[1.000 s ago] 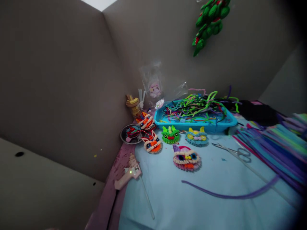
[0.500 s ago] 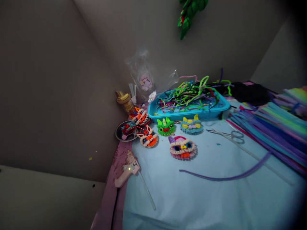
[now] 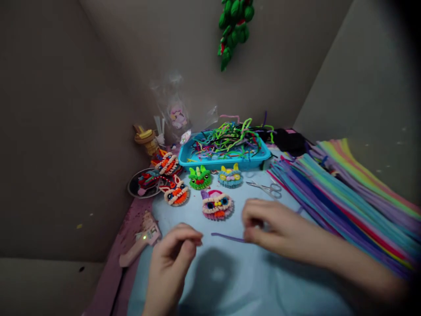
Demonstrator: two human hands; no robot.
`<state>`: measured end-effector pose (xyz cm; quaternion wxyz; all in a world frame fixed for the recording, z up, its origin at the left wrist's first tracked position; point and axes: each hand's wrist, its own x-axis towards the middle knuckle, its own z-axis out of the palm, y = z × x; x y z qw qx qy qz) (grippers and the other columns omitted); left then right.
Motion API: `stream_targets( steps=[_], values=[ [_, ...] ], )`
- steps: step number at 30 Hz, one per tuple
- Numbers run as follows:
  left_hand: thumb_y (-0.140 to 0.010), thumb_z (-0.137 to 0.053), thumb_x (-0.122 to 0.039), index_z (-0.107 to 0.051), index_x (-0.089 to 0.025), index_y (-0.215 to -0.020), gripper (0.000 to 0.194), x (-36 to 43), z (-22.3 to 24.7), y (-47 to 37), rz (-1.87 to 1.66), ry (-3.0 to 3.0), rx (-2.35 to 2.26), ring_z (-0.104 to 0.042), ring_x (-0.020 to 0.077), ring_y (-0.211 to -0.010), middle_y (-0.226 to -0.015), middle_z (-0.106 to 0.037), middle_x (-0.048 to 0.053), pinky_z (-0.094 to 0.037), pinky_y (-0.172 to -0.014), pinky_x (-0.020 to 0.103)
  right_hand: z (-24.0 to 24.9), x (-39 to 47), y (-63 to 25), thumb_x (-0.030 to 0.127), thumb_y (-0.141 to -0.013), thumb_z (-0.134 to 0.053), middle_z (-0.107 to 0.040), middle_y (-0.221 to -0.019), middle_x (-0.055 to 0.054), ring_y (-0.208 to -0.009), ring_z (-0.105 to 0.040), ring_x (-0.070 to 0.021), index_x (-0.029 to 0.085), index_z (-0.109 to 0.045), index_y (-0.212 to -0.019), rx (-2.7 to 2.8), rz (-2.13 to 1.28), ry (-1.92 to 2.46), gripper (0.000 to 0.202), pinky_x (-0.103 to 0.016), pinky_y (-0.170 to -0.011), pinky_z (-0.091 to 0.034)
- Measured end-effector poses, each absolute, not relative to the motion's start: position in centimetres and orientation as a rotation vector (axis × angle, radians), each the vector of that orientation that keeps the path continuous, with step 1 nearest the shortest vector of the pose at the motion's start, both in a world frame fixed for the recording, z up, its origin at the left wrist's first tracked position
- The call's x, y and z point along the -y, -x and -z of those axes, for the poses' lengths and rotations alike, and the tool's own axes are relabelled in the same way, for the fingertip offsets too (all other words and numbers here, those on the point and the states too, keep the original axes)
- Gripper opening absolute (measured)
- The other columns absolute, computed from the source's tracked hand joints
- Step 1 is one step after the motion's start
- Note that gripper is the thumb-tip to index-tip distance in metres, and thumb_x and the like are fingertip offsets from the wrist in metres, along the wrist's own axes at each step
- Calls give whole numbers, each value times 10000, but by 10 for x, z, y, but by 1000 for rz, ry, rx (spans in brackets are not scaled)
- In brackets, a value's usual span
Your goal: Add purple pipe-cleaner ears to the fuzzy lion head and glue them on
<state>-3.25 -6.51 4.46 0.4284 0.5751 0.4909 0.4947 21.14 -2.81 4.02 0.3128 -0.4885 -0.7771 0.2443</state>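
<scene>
My left hand (image 3: pixel 173 259) is at the lower middle, its fingers curled and thumb close to the fingertips; I cannot make out anything between them. My right hand (image 3: pixel 271 226) comes in from the right in a pinch, with whatever it may hold hidden. It covers part of a purple fuzzy strip (image 3: pixel 226 237), whose free end points left towards my left hand. Just beyond the hands lies a pink and cream lion-like face (image 3: pixel 217 205). Behind it sit a green face (image 3: pixel 200 177) and a blue and yellow one (image 3: pixel 230 175). Scissors (image 3: pixel 271 189) lie past my right hand.
A blue tray (image 3: pixel 223 164) holds tangled strips at the back. Bundled colourful strips (image 3: pixel 348 197) spread over the right side. At left are a pink glue gun (image 3: pixel 141 241), an orange face (image 3: pixel 176 194) and a metal bowl (image 3: pixel 131 188). A green ornament (image 3: pixel 235 26) hangs above.
Both hands have come into view over the blue cloth. The view has turned rightward, so the objects appear further left. The purple strip is now partly covered by my right hand.
</scene>
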Motion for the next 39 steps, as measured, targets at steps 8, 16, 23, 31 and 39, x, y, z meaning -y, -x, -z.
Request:
stream_targets(
  steps=[8,16,23,31,39],
  values=[
    [-881,-530,-296,-669,-203,-880,168,29,-61,8,-898,-1907,-1439,-609,180,-760,-850,-680,46,-445,-650,255,-16,21,-185,180,-751,-668,-706,-817,-103,-774,-641,-249,152,-697,-823,2761,-545,1314,83,-299,-641,-414],
    [-846,-519,-233,-676,-203,-815,163,-10,-60,1,-686,-2115,-1264,-594,180,-725,-793,-679,35,-424,-659,254,-30,17,-190,304,-765,-649,-711,-879,-81,-825,-637,-239,170,-673,-863,2731,-649,1429,168,-277,-660,-409],
    [-854,-516,-266,-683,-203,-836,180,-31,-55,-4,-737,-2076,-1084,-595,169,-760,-825,-690,27,-424,-676,241,-16,15,-194,126,-802,-514,-652,-779,-20,-743,-596,-168,193,-580,-759,2374,-594,1426,104,-239,-639,-386],
    [-824,-585,-415,-636,-161,-1018,324,-31,-23,-10,-1048,-1295,-1044,-596,137,-666,-819,-670,33,-470,-587,232,-3,10,-197,181,-893,-452,-592,-709,-19,-705,-578,-180,203,-511,-779,1934,-379,1354,131,-265,-648,-396],
    [-723,-719,-369,-693,-158,-749,214,-31,-16,-8,-1167,-1352,-1035,-605,145,-662,-739,-670,30,-481,-602,238,10,4,-196,153,-882,-501,-689,-869,-50,-821,-638,-207,202,-586,-940,2026,-350,1239,113,-298,-718,-480]
  ],
)
